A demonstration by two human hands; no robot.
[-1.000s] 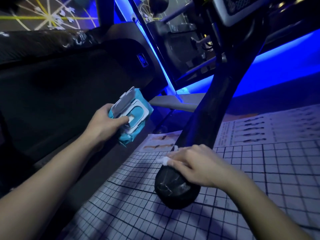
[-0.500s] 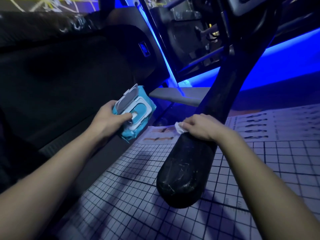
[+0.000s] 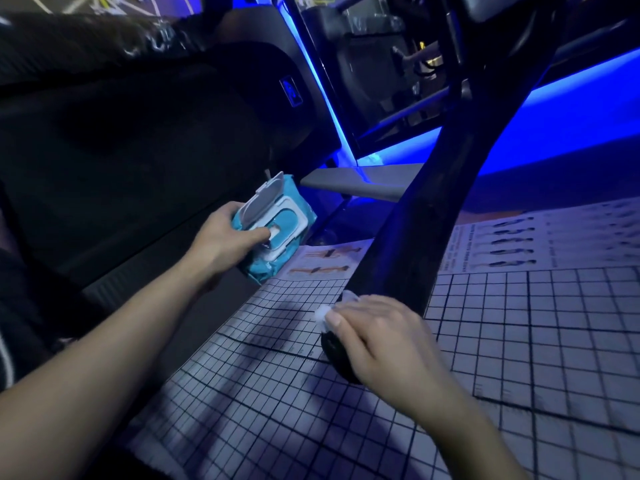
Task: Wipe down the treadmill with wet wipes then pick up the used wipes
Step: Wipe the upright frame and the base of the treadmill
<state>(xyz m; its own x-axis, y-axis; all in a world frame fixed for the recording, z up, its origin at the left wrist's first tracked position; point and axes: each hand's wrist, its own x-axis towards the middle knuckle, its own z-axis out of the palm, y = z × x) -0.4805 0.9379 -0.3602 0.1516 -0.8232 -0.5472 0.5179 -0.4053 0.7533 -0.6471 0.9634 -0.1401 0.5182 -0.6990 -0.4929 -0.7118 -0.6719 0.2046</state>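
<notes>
In the lower centre of the frame, a crumpled white wet wipe [image 3: 322,311] is pressed by the right hand [image 3: 384,344] against the rounded lower end of a glossy black treadmill handrail [image 3: 415,237]. The fingers are curled over that end, and only a small edge of the wipe is seen, beside the thumb. From the hand, the handrail runs upward to the upper right of the frame.

Left of centre, a teal soft pack of wet wipes [image 3: 298,216] is gripped by the left hand [image 3: 225,237], with the thumb laid across its face beside the opening. The pack's white flip lid [image 3: 265,199] is raised. The pack is held apart from the handrail, above the edge of a pale mat printed with a black grid [image 3: 519,341], which is spread over the floor across the lower right. Rows of small printed figures [image 3: 512,244] are shown along the mat's far edge. The dark treadmill deck [image 3: 121,150] fills the left, and a blue light strip [image 3: 571,109] glows at upper right.
</notes>
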